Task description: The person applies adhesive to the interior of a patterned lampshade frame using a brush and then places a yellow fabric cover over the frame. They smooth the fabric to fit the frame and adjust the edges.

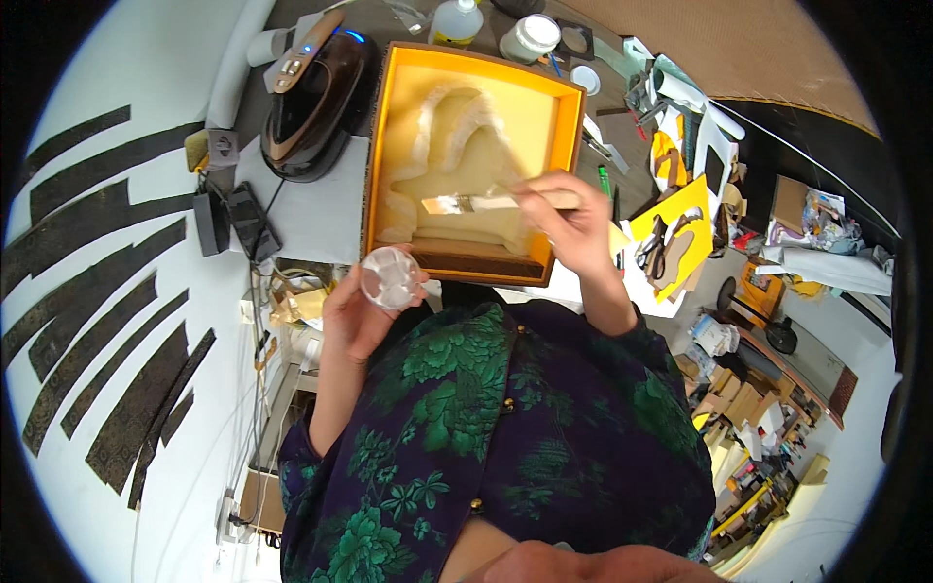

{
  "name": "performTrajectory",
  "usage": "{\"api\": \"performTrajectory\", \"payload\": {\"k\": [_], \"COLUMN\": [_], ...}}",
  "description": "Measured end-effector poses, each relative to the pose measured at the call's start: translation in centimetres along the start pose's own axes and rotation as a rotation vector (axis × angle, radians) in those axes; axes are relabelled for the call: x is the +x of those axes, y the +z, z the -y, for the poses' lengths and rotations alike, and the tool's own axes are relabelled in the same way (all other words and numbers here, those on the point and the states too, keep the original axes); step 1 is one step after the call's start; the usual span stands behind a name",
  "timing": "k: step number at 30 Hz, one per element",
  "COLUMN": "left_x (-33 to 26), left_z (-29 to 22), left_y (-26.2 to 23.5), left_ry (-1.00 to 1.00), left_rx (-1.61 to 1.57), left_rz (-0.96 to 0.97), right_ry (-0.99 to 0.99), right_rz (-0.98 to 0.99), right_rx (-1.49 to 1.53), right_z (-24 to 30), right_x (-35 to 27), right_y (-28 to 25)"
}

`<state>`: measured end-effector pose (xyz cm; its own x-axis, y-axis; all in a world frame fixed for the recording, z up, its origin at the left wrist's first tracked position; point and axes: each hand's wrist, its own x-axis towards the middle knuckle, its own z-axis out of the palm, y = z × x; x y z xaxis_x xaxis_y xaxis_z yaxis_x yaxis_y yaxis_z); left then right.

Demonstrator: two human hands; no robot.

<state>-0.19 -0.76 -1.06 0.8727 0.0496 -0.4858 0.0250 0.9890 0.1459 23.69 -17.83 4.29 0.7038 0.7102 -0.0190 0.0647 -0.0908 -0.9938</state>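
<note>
My right hand (pixel 571 222) grips the pale wooden handle of a flat brush (pixel 465 203) whose bristle end points left. The brush is over a shallow yellow box (pixel 385 107) with orange inner walls and a dark outer edge. Inside the box, whitish wet-looking streaks (pixel 465 121) curve across a pale, shaped panel. My left hand (pixel 355 316) is closed around a small clear round cup (pixel 391 278) with white residue in it, close to the box's near left corner. Whether the bristles touch the panel, I cannot tell.
A dark iron (pixel 316 102) with lit blue lights stands left of the box. Behind it are a clear bottle (pixel 455 21) and a white jar (pixel 531 39). At the right lie glasses (pixel 652 248) on a yellow sheet (pixel 685 223), beside papers and tools. A phone (pixel 253 222) lies at the left.
</note>
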Motion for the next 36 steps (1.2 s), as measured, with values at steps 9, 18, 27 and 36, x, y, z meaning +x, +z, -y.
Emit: {"api": "performTrajectory", "payload": {"k": [9,18,27,36], "left_x": [0.3,0.9,1.1,1.9], "left_z": [0.1,0.3,0.0,-0.3], "left_y": [1.5,4.1,4.1,3.5], "left_ry": [0.044,0.178,0.148,0.190], "left_rx": [0.051,0.343,0.360,0.374], "left_rz": [0.049,0.091,0.137,0.064], "right_ry": [0.139,-0.074,0.012,0.193], "right_rz": [0.022,0.025,-0.181,-0.261], "right_rx": [0.344,0.205,0.338,0.399], "right_z": [5.0,4.4,4.7,3.7], "right_x": [-2.9,-4.3,-5.1,-4.3], "right_y": [1.8,4.0,3.5,2.6]}}
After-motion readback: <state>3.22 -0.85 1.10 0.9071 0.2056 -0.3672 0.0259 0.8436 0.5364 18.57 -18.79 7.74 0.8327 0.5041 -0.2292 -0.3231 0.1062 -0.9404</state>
